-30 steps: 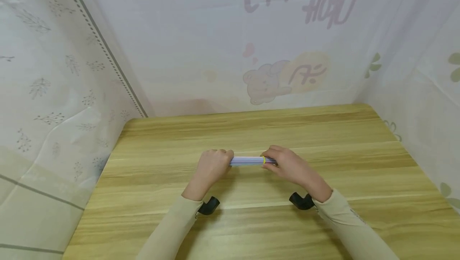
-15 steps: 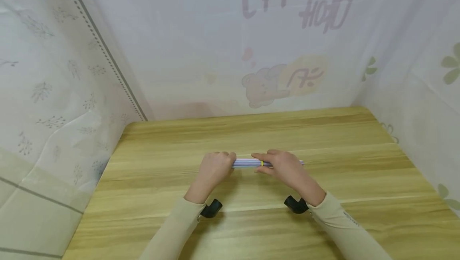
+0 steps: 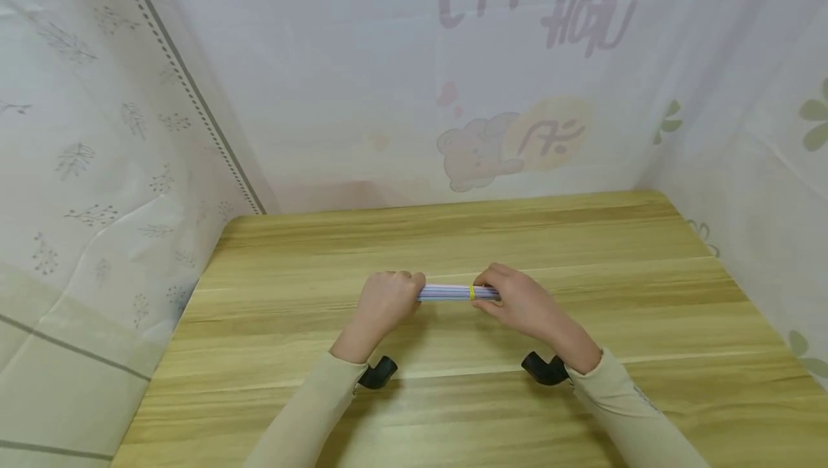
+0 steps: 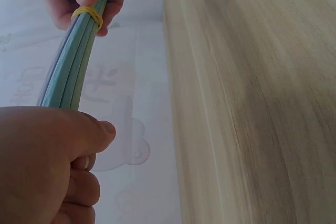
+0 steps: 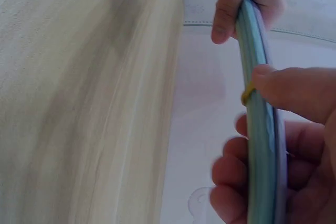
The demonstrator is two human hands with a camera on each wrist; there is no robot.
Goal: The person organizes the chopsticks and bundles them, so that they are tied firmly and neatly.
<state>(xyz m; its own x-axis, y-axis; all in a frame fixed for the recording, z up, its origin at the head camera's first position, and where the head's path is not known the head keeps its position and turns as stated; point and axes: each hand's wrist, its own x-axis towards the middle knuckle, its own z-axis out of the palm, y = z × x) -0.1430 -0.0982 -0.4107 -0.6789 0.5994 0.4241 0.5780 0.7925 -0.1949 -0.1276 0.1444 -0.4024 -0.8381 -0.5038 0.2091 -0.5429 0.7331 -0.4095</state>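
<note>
Held level above the table, a bundle of long, thin pastel sticks (image 3: 445, 292) in blue, green and lilac spans both hands. I cannot tell exactly what the sticks are. A yellow rubber band (image 3: 472, 292) encircles the bundle near its right part, several turns showing. My left hand (image 3: 386, 303) grips the left end in a fist, with the thumb along it in the left wrist view (image 4: 47, 156). My right hand (image 3: 524, 300) holds the bundle just right of the band. In the right wrist view, the thumb (image 5: 294, 90) presses beside the band (image 5: 248, 94) and curled fingers (image 5: 231, 177) lie around the sticks.
Below the hands lies a wood-grain table (image 3: 414, 396). Pale printed curtains (image 3: 336, 94) stand behind it and at both sides. A black curved piece sits at each wrist, one at the left (image 3: 378, 373) and one at the right (image 3: 545, 369).
Half a second ago my right hand was further left, with the bundle's right end poking out past it. It has since slid back right, uncovering the band. My left hand's grip stays the same.
</note>
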